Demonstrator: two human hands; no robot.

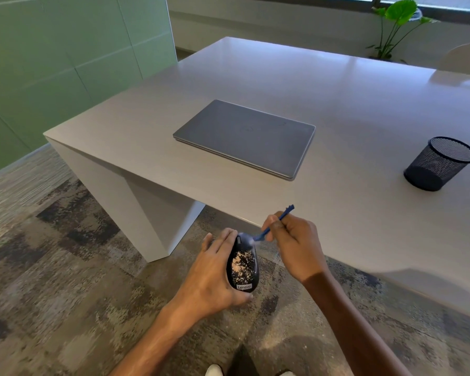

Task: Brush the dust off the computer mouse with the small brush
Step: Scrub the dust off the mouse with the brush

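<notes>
A black computer mouse [242,266] with pale dust specks over its back is held in the air, off the table's near edge and above the carpet. My left hand [210,275] cups it from the left and below. My right hand [296,246] pinches a small blue brush [276,222] like a pen. The brush's white bristle tip touches the front end of the mouse and looks blurred. The handle's far end sticks up past my fingers.
A closed grey laptop [244,138] lies mid-table on the white table [364,109]. A black mesh pen cup [438,164] stands at the right. A potted plant [396,25] sits by the window. Patterned carpet [65,267] lies below my hands.
</notes>
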